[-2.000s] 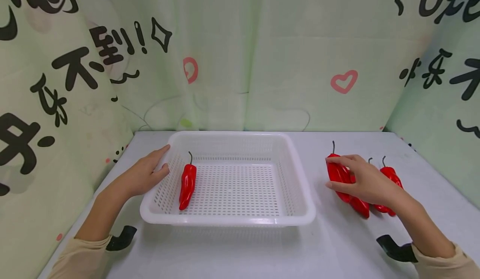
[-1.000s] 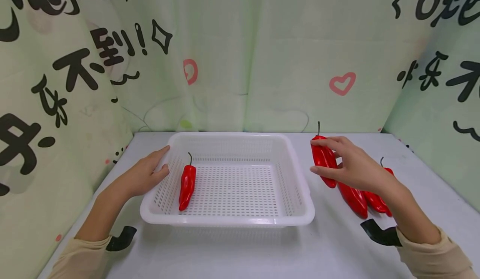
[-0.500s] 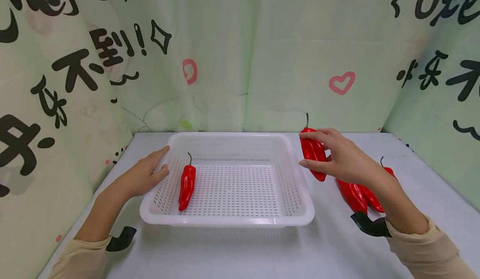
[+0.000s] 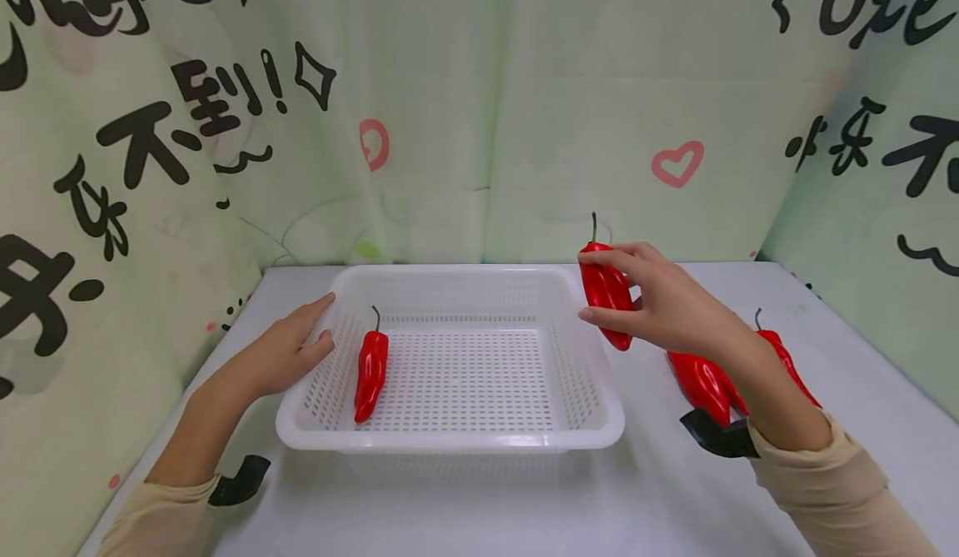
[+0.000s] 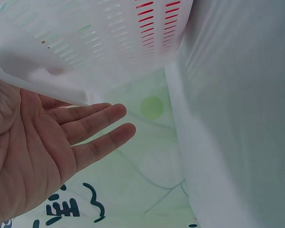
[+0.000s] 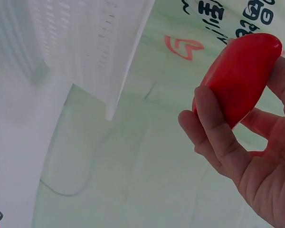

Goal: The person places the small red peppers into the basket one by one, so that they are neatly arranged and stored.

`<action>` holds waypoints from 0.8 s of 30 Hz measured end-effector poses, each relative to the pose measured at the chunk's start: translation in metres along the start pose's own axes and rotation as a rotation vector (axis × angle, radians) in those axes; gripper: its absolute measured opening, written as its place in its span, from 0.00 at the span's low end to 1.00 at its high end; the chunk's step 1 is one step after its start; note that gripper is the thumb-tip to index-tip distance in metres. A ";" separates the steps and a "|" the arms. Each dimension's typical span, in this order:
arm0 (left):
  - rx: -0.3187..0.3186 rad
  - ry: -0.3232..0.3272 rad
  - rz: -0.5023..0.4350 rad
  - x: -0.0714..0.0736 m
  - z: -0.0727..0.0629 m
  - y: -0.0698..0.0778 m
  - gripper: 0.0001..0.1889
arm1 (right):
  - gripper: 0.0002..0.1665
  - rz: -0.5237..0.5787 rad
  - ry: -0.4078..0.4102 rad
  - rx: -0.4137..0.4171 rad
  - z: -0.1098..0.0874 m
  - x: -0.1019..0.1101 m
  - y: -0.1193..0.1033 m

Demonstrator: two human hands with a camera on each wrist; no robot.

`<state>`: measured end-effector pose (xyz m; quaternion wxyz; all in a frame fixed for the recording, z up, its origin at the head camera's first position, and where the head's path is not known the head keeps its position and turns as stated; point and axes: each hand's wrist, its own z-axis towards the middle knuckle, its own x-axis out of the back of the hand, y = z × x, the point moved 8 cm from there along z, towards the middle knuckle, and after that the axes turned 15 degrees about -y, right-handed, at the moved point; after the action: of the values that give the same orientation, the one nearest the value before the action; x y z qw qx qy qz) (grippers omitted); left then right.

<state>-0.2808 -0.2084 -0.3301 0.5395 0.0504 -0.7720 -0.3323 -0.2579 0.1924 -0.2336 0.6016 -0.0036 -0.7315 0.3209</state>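
One red pepper [image 4: 607, 286] takes my eye first in the head view, pinched between the fingers and thumb of the right hand [image 4: 665, 297], its stem poking out past the index finger and its tip just beyond the thumb. The relation that I'd say matters most is sideways: the right rim of the white basket [image 4: 449, 440] sits just to the left of that pepper — whether any part is already over the rim I can't tell. Its long axis slants, stem end up and away from the person, tip down and a little right. The right hand plainly has it; the left hand [image 4: 288, 350] is well apart, resting at the opposite rim with fingers straight. Inside the basket, near its left wall, lies a second pepper [image 4: 370, 376], stem also at the far end. More peppers [image 4: 700, 384] lie on the table [image 4: 479, 507] off to the right, partly hidden by the forearm. From the left wrist, the fingers stretch out beside the rim, gripping nothing, and red shows through the slots. From the right wrist, fingers curl round the held pepper's near side, thumb opposite — with curtain [image 6: 137, 142] visible between it and the basket.
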 end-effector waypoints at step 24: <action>-0.009 0.007 -0.015 -0.001 -0.001 0.000 0.37 | 0.46 -0.001 0.039 0.053 0.011 0.013 -0.032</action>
<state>-0.2795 -0.2090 -0.3304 0.5400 0.0551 -0.7682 -0.3395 -0.2587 0.1671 -0.2080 0.6159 0.0063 -0.7108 0.3396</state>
